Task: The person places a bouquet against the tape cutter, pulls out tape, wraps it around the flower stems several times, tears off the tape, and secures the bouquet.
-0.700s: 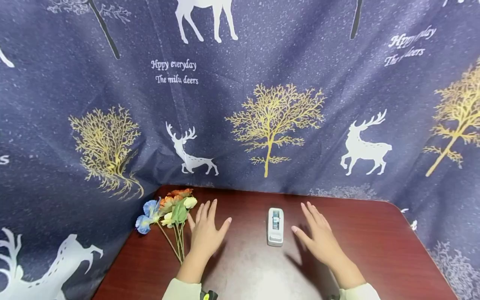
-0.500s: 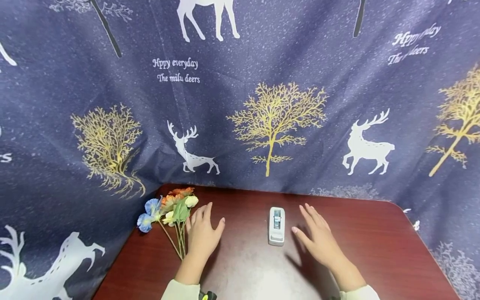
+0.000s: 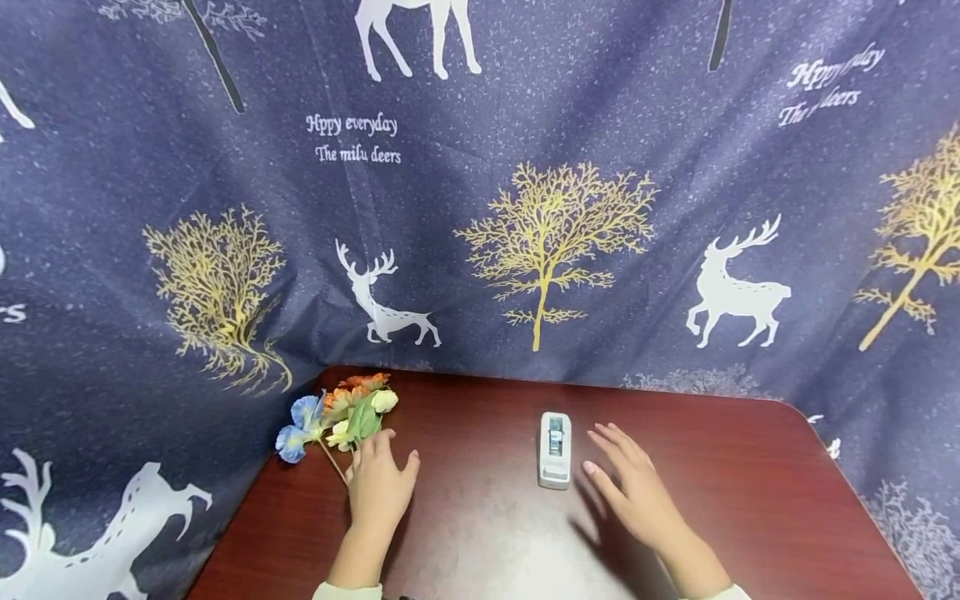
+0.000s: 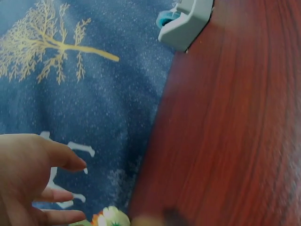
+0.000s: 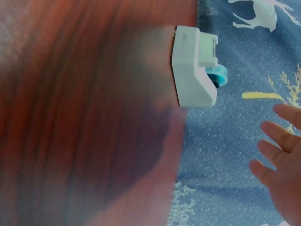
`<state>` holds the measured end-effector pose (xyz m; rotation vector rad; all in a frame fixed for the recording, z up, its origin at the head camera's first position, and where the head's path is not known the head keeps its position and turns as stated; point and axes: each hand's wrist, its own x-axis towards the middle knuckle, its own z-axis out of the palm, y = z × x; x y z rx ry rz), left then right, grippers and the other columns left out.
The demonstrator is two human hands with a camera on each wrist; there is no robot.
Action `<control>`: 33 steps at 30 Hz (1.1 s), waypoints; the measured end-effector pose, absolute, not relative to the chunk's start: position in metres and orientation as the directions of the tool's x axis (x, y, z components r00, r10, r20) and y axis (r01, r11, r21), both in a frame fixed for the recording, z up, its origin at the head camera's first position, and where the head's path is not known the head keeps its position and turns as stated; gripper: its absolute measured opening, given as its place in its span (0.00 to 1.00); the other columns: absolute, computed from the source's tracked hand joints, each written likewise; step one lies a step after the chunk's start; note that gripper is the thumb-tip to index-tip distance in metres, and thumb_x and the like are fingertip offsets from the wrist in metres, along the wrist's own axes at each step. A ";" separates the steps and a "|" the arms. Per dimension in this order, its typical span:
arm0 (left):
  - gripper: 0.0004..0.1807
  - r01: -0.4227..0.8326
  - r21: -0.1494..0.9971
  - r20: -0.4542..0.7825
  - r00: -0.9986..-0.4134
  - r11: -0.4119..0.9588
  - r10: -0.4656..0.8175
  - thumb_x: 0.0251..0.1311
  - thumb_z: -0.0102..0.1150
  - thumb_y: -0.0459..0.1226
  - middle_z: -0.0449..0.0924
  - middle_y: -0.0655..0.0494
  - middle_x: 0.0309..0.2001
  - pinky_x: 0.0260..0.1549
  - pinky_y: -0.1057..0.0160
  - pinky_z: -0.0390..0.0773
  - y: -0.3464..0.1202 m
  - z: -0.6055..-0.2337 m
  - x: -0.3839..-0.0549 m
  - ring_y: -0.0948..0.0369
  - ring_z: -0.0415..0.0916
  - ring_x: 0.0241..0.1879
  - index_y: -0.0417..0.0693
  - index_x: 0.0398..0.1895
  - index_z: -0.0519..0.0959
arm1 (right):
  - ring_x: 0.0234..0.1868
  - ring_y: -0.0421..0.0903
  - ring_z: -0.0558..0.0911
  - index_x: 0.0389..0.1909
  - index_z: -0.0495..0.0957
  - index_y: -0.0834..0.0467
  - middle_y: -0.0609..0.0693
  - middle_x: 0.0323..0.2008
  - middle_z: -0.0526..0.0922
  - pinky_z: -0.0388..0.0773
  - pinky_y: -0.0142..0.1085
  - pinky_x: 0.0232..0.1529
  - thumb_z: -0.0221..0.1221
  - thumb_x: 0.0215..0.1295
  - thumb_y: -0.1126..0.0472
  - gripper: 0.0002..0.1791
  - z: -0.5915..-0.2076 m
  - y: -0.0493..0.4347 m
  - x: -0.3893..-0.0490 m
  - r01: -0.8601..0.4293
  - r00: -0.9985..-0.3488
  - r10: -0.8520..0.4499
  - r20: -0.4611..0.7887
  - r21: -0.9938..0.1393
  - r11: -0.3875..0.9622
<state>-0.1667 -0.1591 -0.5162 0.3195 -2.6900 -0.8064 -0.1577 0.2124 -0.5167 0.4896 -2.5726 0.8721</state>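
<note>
Head view: where is the left hand (image 3: 378,487)?

It's at the flowers (image 3: 348,412), its fingertips overlapping the stems (image 3: 333,463). I can't tell whether it touches them.

How are its fingers?

Wide and relaxed, slightly bent, with the thumb well apart.

And the flowers themselves?

They lie on the left part of the reddish-brown table (image 3: 480,533), near its far corner: blue, orange and pale yellow blooms with a green leaf.

What about the right hand (image 3: 633,500)?

Also wide, fingers spread, above the table with its shadow (image 3: 611,546) below. It's just beside the white tape dispenser (image 3: 555,471), which stands between the two hands with a blue tape roll (image 5: 217,75) in it.

Behind all that?

A dark blue cloth (image 3: 450,192) printed with white deer and golden trees.
</note>
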 end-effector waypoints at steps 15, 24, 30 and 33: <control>0.27 -0.273 0.563 0.158 -0.891 0.780 -0.426 0.52 0.70 0.44 0.70 0.31 0.46 0.41 0.35 0.70 -0.195 -0.536 -0.154 0.32 0.70 0.50 0.35 0.45 0.70 | 0.59 0.52 0.80 0.60 0.79 0.56 0.52 0.57 0.83 0.75 0.58 0.59 0.62 0.69 0.55 0.21 -0.525 0.200 -0.140 -0.448 -0.866 -0.235 0.442 -0.475 0.758; 0.32 -0.345 0.523 0.074 -0.893 0.779 -0.445 0.52 0.70 0.47 0.68 0.25 0.45 0.39 0.33 0.70 -0.212 -0.541 -0.149 0.28 0.69 0.48 0.29 0.44 0.67 | 0.55 0.45 0.81 0.59 0.80 0.57 0.45 0.52 0.84 0.78 0.50 0.56 0.63 0.68 0.55 0.20 -0.532 0.191 -0.133 -0.466 -0.856 -0.253 0.451 -0.459 0.757; 0.35 -0.358 0.495 -0.012 -0.914 0.792 -0.406 0.52 0.69 0.46 0.69 0.22 0.46 0.40 0.31 0.74 -0.215 -0.540 -0.145 0.27 0.70 0.47 0.24 0.47 0.66 | 0.53 0.41 0.82 0.58 0.80 0.56 0.45 0.49 0.85 0.80 0.46 0.54 0.63 0.68 0.56 0.19 -0.537 0.186 -0.130 -0.489 -0.851 -0.277 0.446 -0.480 0.728; 0.34 -0.356 0.493 -0.046 -0.922 0.794 -0.385 0.51 0.69 0.44 0.70 0.21 0.45 0.39 0.32 0.75 -0.216 -0.541 -0.143 0.28 0.72 0.44 0.23 0.46 0.67 | 0.52 0.40 0.82 0.57 0.81 0.55 0.43 0.48 0.85 0.81 0.46 0.54 0.63 0.69 0.56 0.18 -0.538 0.184 -0.129 -0.484 -0.857 -0.276 0.435 -0.497 0.721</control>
